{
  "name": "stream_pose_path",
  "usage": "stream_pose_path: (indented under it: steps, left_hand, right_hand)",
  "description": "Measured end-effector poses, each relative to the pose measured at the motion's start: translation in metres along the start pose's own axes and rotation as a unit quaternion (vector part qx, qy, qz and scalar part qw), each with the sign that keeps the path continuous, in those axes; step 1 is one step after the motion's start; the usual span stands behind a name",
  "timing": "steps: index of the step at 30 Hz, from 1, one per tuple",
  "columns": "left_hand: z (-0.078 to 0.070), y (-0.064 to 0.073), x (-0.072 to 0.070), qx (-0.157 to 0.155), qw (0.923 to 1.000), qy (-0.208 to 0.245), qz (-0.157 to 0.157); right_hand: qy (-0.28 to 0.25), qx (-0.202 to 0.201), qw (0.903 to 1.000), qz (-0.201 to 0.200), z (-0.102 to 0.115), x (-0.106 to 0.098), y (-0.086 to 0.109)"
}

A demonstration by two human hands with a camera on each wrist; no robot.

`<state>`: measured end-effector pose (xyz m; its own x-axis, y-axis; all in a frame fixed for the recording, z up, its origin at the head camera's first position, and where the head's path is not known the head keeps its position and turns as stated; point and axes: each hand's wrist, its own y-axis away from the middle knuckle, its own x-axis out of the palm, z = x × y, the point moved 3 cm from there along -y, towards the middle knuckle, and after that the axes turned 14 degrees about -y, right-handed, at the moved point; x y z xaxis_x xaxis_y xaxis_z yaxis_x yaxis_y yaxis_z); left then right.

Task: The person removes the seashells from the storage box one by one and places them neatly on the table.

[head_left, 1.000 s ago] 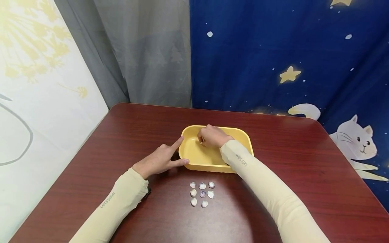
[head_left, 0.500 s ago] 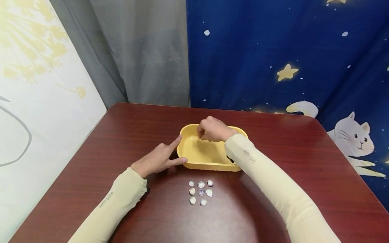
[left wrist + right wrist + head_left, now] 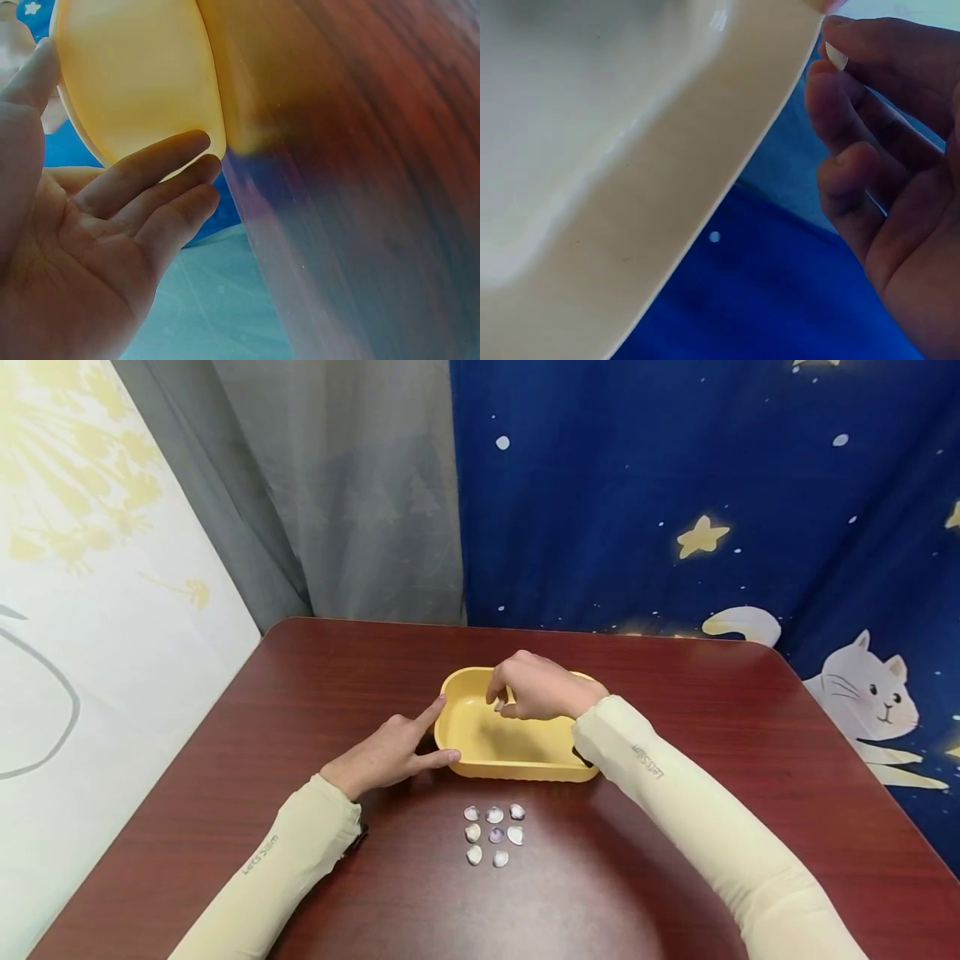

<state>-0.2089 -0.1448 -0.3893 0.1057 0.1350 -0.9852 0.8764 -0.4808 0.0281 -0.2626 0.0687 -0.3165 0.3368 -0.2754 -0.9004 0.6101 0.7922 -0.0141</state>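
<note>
A yellow plastic tub (image 3: 525,772) stands on the table. My left hand (image 3: 390,753) is at its left end, index finger and thumb spread out straight along the rim; in the left wrist view its other fingers reach along the tub's outer wall. Over the tub's inside, my right hand (image 3: 546,688) pinches a small white seashell (image 3: 836,57) between thumb and fingertip. Several small white and purplish seashells (image 3: 494,815) lie on the table in front of the tub, set out in neat rows, with two in the nearest row.
The dark red-brown wooden table (image 3: 352,668) has rounded far corners. Behind it hang a grey curtain (image 3: 367,502) and a blue curtain (image 3: 585,510) printed with stars and a cat. A white patterned panel (image 3: 90,677) borders the left side.
My right hand has lifted up from the tub's inside, and the small seashell now shows between its fingertips. The left hand stays at the rim. The table shells have not moved.
</note>
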Motion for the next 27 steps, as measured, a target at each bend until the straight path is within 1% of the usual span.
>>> stream_pose_path:
  steps: [5,9,18,23,27]
  left_hand:
    - [0.000,0.000,0.000,0.003,1.0000,0.000,-0.002]
    - [-0.001,0.000,0.000,0.005,1.0000,0.000,-0.001]
    - [0.000,0.001,0.000,-0.007,0.9999,0.004,0.011]
    - [-0.001,0.002,0.000,0.000,1.0000,0.002,0.002]
    - [-0.002,0.002,-0.001,0.007,1.0000,-0.001,-0.003]
  right_hand:
    - [0.011,-0.037,0.9992,-0.006,0.012,0.000,0.014]
    - [0.004,-0.053,0.9985,-0.010,0.019,0.002,0.023]
    - [-0.005,-0.047,0.9988,-0.015,0.026,0.013,0.040]
    - [-0.008,-0.042,0.9988,-0.023,0.032,0.020,0.052]
    - [-0.005,-0.048,0.9985,-0.025,0.037,0.025,0.062]
